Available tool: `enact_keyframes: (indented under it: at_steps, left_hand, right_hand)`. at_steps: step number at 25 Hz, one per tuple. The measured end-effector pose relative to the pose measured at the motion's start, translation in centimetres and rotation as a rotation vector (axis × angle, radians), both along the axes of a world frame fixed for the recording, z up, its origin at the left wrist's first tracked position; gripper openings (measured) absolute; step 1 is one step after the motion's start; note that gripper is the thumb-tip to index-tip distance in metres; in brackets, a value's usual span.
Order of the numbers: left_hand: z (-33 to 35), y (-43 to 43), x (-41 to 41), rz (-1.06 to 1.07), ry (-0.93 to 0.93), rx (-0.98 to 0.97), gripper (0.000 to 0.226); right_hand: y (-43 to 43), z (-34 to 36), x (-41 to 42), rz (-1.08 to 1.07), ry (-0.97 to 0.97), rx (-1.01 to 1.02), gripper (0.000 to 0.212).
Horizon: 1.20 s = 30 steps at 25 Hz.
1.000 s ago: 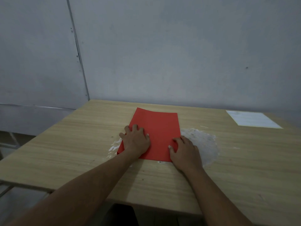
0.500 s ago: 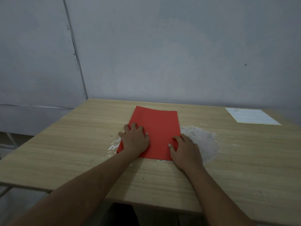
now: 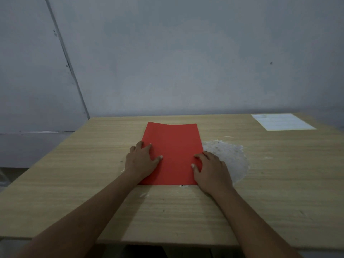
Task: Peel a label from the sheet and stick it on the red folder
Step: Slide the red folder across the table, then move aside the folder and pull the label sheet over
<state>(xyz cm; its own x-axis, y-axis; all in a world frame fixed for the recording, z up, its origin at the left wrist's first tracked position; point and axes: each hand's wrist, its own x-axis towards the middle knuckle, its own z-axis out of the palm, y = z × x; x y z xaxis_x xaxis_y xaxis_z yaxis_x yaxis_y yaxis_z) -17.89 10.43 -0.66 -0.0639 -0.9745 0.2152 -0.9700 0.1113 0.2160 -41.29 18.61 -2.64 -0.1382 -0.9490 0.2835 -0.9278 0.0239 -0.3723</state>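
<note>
The red folder (image 3: 174, 149) lies flat in the middle of the wooden table (image 3: 74, 174). My left hand (image 3: 141, 160) rests palm down on its left edge, fingers spread. My right hand (image 3: 210, 172) lies palm down on its near right corner, fingers apart. Neither hand holds anything. The white label sheet (image 3: 282, 121) lies flat at the far right corner of the table, well away from both hands.
A rough whitish patch (image 3: 229, 157) of worn surface spreads to the right of the folder, partly under my right hand. A grey wall (image 3: 176, 62) rises right behind the table's far edge. The table's near edge runs below my forearms.
The view has swung a little, so the table now looks squarer. Both hands stay pressed on the folder, which has turned slightly to lie straight in front of me.
</note>
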Motion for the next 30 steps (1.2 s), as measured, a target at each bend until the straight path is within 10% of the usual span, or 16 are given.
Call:
enact_keyframes:
  at_steps: [16,30]
  left_hand:
    - [1.8,-0.3,-3.4,0.135,-0.259,-0.036,0.061]
    - [-0.2,-4.0,-24.7,-0.554,0.084,-0.083,0.052]
  right_hand:
    - [-2.6,1.3,-2.0,0.017,-0.059,-0.011,0.034]
    - [-5.4,1.7,-17.5,-0.200,-0.047,-0.012,0.036]
